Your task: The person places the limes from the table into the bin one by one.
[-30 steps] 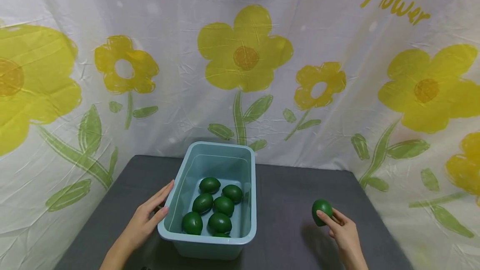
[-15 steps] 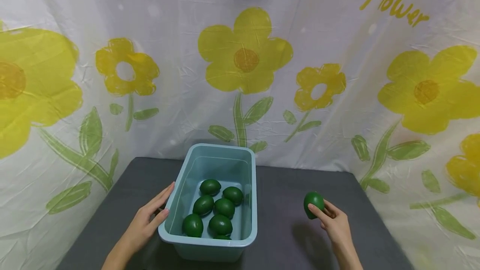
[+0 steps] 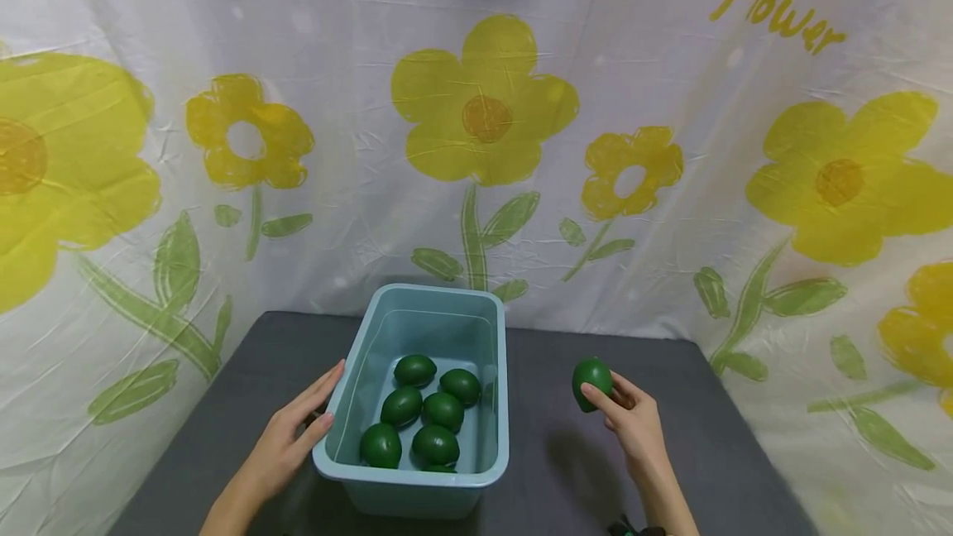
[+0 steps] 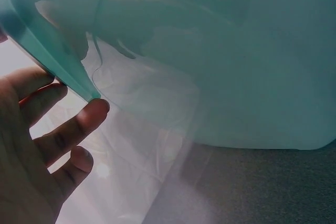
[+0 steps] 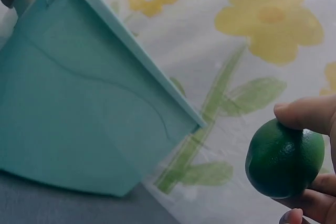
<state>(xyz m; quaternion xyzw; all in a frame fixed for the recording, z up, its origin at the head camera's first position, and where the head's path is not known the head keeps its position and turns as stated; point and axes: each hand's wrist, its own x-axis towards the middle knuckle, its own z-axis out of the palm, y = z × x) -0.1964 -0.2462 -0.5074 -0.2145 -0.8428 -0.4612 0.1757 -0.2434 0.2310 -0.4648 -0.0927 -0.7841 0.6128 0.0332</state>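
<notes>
A light blue plastic bin (image 3: 432, 482) stands on the dark table, with several green limes (image 3: 435, 445) lying on its floor. My left hand (image 3: 286, 437) rests against the bin's left rim, fingers fairly straight; in the left wrist view its fingertips touch the rim's edge. To the right of the bin, my right hand (image 3: 636, 424) holds one lime (image 3: 591, 383) above the table. The right wrist view shows this lime (image 5: 283, 158) pinched between thumb and fingers, apart from the bin wall (image 5: 94, 103). Part of the nearest lime in the bin is hidden by the front rim.
A dark grey cloth (image 3: 536, 486) covers the table. Behind it and at both sides hangs a white curtain (image 3: 342, 222) printed with yellow flowers. The bin's far end stands close to the back curtain.
My right hand has moved left with the lime, toward the bin, and a little farther back. My left hand, the bin and the limes in it have stayed in place.
</notes>
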